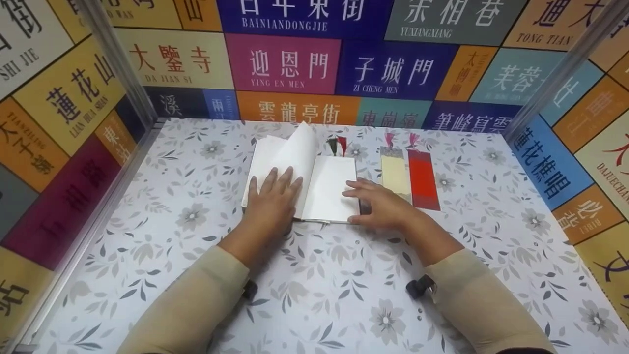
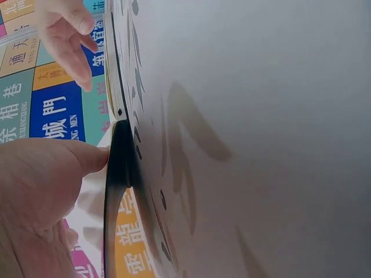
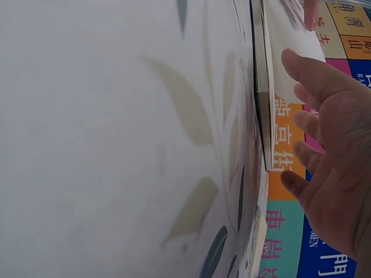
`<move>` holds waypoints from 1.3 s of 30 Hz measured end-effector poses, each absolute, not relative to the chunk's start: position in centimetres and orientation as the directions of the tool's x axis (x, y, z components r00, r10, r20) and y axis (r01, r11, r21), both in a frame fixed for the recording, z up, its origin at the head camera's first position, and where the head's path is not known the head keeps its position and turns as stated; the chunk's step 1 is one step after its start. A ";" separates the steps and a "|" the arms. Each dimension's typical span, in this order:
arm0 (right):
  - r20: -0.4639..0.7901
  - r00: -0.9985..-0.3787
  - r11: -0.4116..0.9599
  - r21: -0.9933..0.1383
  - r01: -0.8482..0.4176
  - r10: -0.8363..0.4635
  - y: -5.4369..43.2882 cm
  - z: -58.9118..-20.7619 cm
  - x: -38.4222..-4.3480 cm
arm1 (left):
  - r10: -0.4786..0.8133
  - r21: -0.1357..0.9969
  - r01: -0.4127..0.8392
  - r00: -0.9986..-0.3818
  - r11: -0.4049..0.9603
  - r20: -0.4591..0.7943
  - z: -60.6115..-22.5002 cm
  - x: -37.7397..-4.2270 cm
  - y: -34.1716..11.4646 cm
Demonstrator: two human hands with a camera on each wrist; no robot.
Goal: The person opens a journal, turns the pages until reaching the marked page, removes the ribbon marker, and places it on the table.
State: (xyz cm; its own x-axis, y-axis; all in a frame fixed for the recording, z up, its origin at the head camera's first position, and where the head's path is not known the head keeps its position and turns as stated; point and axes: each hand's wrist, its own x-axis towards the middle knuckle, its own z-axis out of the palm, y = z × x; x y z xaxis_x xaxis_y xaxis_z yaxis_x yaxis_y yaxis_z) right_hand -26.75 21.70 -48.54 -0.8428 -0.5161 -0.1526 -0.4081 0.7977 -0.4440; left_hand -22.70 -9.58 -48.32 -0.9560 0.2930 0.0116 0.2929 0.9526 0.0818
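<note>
An open notebook [image 1: 331, 189] with blank white pages lies on the patterned tabletop. My left hand [image 1: 275, 194] rests with spread fingers on its left side, over a loose page [image 1: 296, 147] whose upper corner rises and curls. In the left wrist view, the thumb of my left hand [image 2: 40, 197] is at the dark cover's edge, and the cover bows up from the table. My right hand [image 1: 381, 204] is at the notebook's right edge, fingertips over the right page. The right wrist view shows my right hand [image 3: 342, 145] with loosely bent, separated fingers and nothing between them.
Right of the notebook lie a cream bookmark [image 1: 394, 172] and a red bookmark [image 1: 422, 179], both with pink tassels. A green tassel [image 1: 333, 146] and a red tassel [image 1: 342, 145] show beyond the notebook's top edge. Sign-covered panels [image 1: 285, 64] enclose the table's back and sides.
</note>
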 end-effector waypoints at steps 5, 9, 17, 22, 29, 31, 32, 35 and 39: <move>-0.219 -0.838 0.818 -0.439 -0.372 -0.499 21.6 -48.5 -26.2 | 0.294 0.084 0.291 -0.955 0.953 -0.032 -48.5 -22.6 -9.7; -0.252 -0.836 0.826 -0.445 -0.347 -0.487 21.5 -48.6 -26.0 | 0.283 0.099 0.276 -0.957 0.956 -0.067 -48.6 -22.6 -9.7; -0.267 -0.838 0.827 -0.461 -0.322 -0.475 21.5 -48.8 -26.3 | 0.254 0.131 0.236 -0.958 0.963 -0.135 -48.8 -22.7 -10.0; -0.268 -0.839 0.822 -0.476 -0.312 -0.474 21.7 -48.8 -26.4 | 0.219 0.182 0.187 -0.959 0.965 -0.178 -48.9 -22.7 -10.1; -0.229 -0.844 0.802 -0.503 -0.324 -0.485 21.8 -48.8 -26.5 | 0.193 0.206 0.150 -0.960 0.967 -0.205 -48.5 -22.8 -10.2; -0.228 -0.849 0.804 -0.504 -0.316 -0.476 21.8 -48.8 -26.5 | 0.188 0.214 0.143 -0.960 0.966 -0.209 -48.5 -22.8 -10.2; -0.229 -0.851 0.804 -0.506 -0.311 -0.473 21.8 -48.8 -26.5 | 0.185 0.221 0.138 -0.959 0.966 -0.212 -48.5 -22.8 -10.3; -0.232 -0.856 0.808 -0.508 -0.299 -0.463 21.8 -48.8 -26.5 | 0.179 0.249 0.121 -0.957 0.961 -0.227 -48.4 -22.7 -10.4; -0.240 -0.861 0.810 -0.517 -0.277 -0.448 21.8 -48.7 -26.5 | 0.164 0.277 0.090 -0.953 0.957 -0.256 -48.2 -22.6 -10.4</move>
State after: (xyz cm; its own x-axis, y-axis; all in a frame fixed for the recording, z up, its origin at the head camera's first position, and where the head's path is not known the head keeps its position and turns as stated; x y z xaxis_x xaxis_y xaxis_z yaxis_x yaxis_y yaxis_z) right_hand -26.53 21.75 -48.73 -0.8614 -0.4477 -0.2400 -0.2771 0.8101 -0.5166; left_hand -22.61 -10.42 -48.24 -0.9526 0.1638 -0.2564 0.0899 0.9566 0.2771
